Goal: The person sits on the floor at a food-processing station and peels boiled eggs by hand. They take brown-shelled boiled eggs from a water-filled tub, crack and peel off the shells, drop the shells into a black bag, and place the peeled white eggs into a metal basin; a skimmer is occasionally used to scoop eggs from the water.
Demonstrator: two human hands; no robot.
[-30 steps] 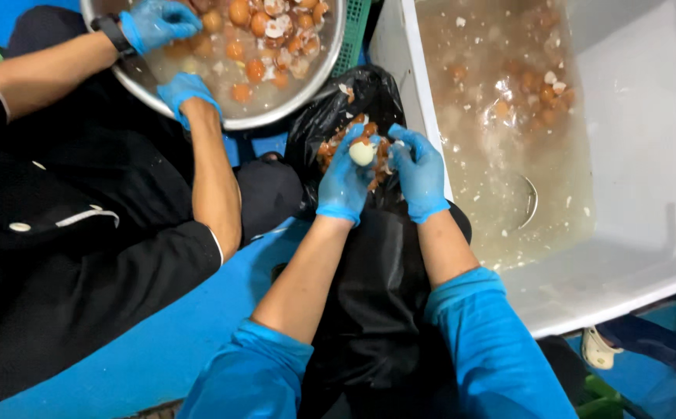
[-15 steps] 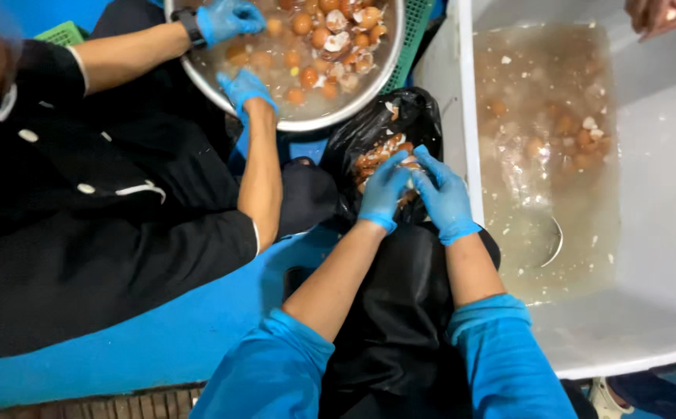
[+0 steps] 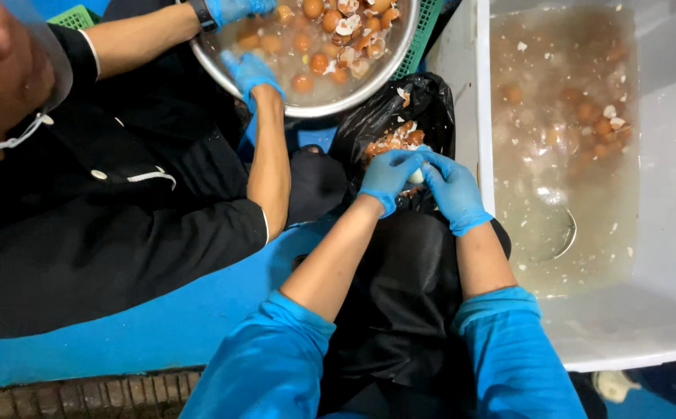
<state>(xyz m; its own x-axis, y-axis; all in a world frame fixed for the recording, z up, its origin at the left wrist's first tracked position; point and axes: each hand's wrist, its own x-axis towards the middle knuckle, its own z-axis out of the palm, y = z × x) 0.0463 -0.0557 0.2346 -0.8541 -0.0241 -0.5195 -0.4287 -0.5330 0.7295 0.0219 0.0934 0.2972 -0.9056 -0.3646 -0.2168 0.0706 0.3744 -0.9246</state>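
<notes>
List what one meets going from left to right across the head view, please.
Co-worker in black → metal bowl of brown eggs → black bag of eggshells → left hand → right hand → white tub of cloudy water.

Four blue gloves (image 3: 388, 177), one metal bowl (image 3: 400, 58), one black bag (image 3: 369, 120), one white tub (image 3: 663, 256)

No packages, labels, signs or screens in view, only an unmarked black plastic bag (image 3: 388, 116).

One head-worn camera looks steeply down, close over the hands (image 3: 423, 182), lap and white tub (image 3: 663, 233).
</notes>
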